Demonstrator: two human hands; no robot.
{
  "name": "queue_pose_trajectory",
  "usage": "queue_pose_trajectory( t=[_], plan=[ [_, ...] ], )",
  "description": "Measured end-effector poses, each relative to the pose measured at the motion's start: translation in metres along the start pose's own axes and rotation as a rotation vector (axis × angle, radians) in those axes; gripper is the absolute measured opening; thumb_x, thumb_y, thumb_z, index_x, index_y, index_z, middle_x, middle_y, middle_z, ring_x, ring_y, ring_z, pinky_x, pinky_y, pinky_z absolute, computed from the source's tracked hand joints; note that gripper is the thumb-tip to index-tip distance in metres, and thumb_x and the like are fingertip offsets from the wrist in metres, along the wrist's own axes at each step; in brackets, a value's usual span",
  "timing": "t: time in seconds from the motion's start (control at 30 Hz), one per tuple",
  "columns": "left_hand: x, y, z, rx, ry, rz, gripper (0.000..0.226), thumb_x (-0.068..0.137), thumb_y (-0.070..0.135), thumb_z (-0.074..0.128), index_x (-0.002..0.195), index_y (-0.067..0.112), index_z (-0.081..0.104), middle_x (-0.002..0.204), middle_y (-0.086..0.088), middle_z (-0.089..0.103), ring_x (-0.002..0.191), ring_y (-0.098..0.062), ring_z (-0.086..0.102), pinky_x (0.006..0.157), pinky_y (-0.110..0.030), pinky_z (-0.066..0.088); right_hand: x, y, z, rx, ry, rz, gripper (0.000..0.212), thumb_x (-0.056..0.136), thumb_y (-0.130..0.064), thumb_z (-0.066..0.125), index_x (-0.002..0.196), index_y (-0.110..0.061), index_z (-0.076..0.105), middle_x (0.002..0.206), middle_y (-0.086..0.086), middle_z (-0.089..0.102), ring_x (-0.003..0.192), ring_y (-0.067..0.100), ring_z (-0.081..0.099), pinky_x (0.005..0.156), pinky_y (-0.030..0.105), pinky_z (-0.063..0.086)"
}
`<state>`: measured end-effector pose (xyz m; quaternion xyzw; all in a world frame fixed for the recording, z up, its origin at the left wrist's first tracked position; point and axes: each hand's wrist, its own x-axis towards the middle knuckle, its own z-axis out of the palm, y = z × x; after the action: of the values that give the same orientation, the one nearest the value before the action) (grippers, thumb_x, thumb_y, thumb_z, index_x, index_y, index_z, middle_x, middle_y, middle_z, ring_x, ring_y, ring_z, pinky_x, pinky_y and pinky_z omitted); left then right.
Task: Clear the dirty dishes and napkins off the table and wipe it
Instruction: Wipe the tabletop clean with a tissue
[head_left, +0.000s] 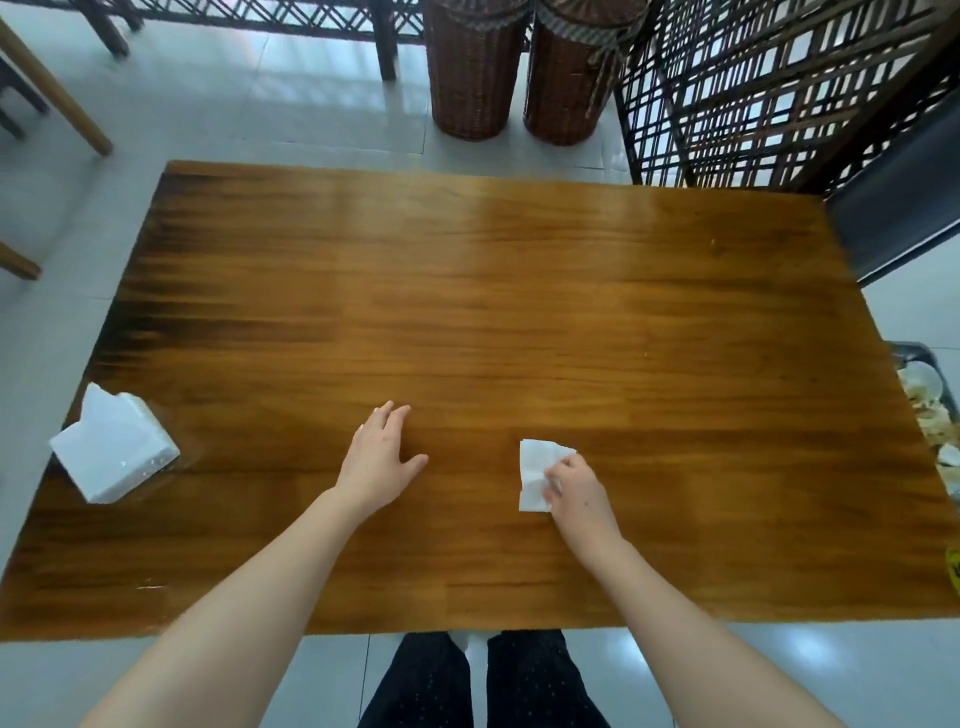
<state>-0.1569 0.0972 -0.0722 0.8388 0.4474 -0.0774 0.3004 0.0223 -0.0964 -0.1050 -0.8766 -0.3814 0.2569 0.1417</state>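
A brown wooden table (493, 291) fills the view. My right hand (576, 486) presses a folded white napkin (535, 470) against the tabletop near the front middle, its fingers curled onto the napkin's right side. My left hand (382, 457) rests flat on the wood to the left of the napkin, fingers straight and spread. A clear pack of white napkins (111, 447) lies at the table's left edge.
A dark bin (922, 358) holding dirty dishes and crumpled napkins stands on the floor off the table's right edge. Two wicker baskets (519, 73) and a lattice screen (769, 93) stand beyond the far edge. A dark chair seat (904, 202) is at the far right.
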Motion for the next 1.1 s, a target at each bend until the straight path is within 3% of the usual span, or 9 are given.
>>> queue_pose_trajectory(
  t=[0.13, 0.27, 0.37, 0.47, 0.6, 0.77, 0.9, 1.1],
  plan=[
    [0.0, 0.011, 0.004, -0.048, 0.017, -0.079, 0.073, 0.09, 0.037, 0.063, 0.15, 0.017, 0.027, 0.158, -0.006, 0.02, 0.147, -0.025, 0.016, 0.118, -0.041, 0.021, 0.006, 0.006, 0.0, 0.004, -0.051, -0.11, 0.018, 0.092, 0.0, 0.051, 0.091, -0.008, 0.067, 0.096, -0.001, 0.056, 0.085, 0.013, 0.056, 0.074, 0.026, 0.052],
    [-0.003, 0.02, 0.01, -0.086, 0.049, -0.156, 0.073, 0.09, 0.036, 0.064, 0.15, 0.018, 0.028, 0.158, -0.005, 0.02, 0.146, -0.025, 0.016, 0.118, -0.041, 0.023, 0.028, 0.009, -0.012, -0.082, -0.125, -0.28, 0.018, 0.093, -0.008, 0.05, 0.089, -0.005, 0.067, 0.094, 0.004, 0.061, 0.089, 0.019, 0.056, 0.071, 0.031, 0.047],
    [-0.005, 0.026, 0.015, -0.1, 0.063, -0.22, 0.072, 0.09, 0.037, 0.063, 0.15, 0.018, 0.027, 0.158, -0.006, 0.02, 0.146, -0.027, 0.018, 0.117, -0.044, 0.025, 0.052, 0.002, -0.021, -0.146, -0.063, -0.379, 0.02, 0.096, -0.013, 0.049, 0.087, -0.01, 0.067, 0.089, 0.001, 0.063, 0.082, 0.014, 0.051, 0.065, 0.025, 0.039],
    [-0.005, 0.033, 0.019, -0.102, 0.084, -0.261, 0.072, 0.091, 0.036, 0.063, 0.15, 0.017, 0.027, 0.158, -0.008, 0.02, 0.146, -0.027, 0.017, 0.117, -0.044, 0.023, 0.078, -0.002, -0.033, -0.117, -0.004, -0.356, 0.016, 0.096, -0.012, 0.05, 0.089, -0.012, 0.065, 0.088, 0.002, 0.063, 0.078, 0.014, 0.046, 0.064, 0.023, 0.032],
    [-0.006, 0.038, 0.018, -0.113, 0.129, -0.321, 0.072, 0.091, 0.037, 0.062, 0.15, 0.017, 0.027, 0.158, -0.009, 0.018, 0.147, -0.027, 0.014, 0.118, -0.044, 0.021, 0.107, 0.003, -0.053, -0.147, 0.041, -0.257, 0.013, 0.095, -0.015, 0.052, 0.094, -0.012, 0.064, 0.09, 0.003, 0.064, 0.084, 0.018, 0.052, 0.068, 0.026, 0.036],
    [-0.006, 0.04, 0.01, -0.129, 0.171, -0.357, 0.072, 0.09, 0.037, 0.063, 0.15, 0.018, 0.028, 0.159, -0.009, 0.018, 0.147, -0.027, 0.014, 0.117, -0.045, 0.023, 0.123, 0.0, -0.055, -0.114, -0.033, -0.218, 0.009, 0.094, -0.009, 0.053, 0.099, -0.007, 0.06, 0.1, 0.008, 0.059, 0.092, 0.023, 0.055, 0.076, 0.032, 0.048],
    [0.001, 0.035, 0.003, -0.141, 0.178, -0.358, 0.072, 0.09, 0.036, 0.064, 0.15, 0.019, 0.028, 0.159, -0.009, 0.016, 0.147, -0.028, 0.013, 0.117, -0.044, 0.023, 0.123, -0.01, -0.048, -0.103, -0.046, -0.204, 0.019, 0.091, -0.002, 0.055, 0.11, -0.003, 0.057, 0.111, 0.01, 0.052, 0.095, 0.023, 0.057, 0.081, 0.034, 0.052],
    [0.016, 0.026, -0.004, -0.159, 0.178, -0.332, 0.072, 0.089, 0.038, 0.064, 0.15, 0.02, 0.029, 0.159, -0.007, 0.016, 0.147, -0.026, 0.014, 0.117, -0.044, 0.025, 0.132, -0.045, -0.034, 0.007, -0.055, -0.266, 0.011, 0.096, -0.006, 0.048, 0.099, -0.003, 0.059, 0.105, 0.008, 0.053, 0.087, 0.021, 0.056, 0.074, 0.032, 0.051]
  ],
)
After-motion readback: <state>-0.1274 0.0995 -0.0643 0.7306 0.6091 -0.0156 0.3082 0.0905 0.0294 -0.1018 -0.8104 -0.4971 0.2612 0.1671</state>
